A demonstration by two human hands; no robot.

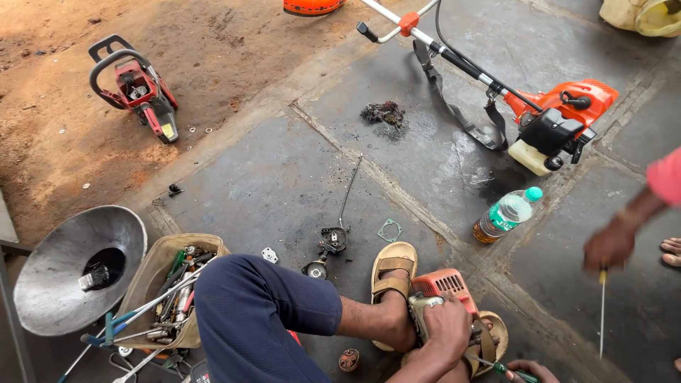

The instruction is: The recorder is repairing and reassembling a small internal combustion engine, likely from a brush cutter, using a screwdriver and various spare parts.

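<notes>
Orange-cased small engine (pixel 441 291) sits on the stone floor (pixel 298 177), wedged between the person's sandalled feet (pixel 391 280). Left hand (pixel 448 328) comes up from below, forearm angled in, palm down on the engine, fingers (pixel 438 312) curled closed over its metal body. Right hand (pixel 533 371) is low at the frame's edge (only partly in view), fingers wrapped shut around a green-handled screwdriver (pixel 502 367) whose tip points in beside the engine. Another person's hand (pixel 610 245) holds a long screwdriver (pixel 601 312) well apart at right.

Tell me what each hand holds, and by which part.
Left hand grips the engine on its side. Right hand holds a screwdriver by the handle.
</notes>
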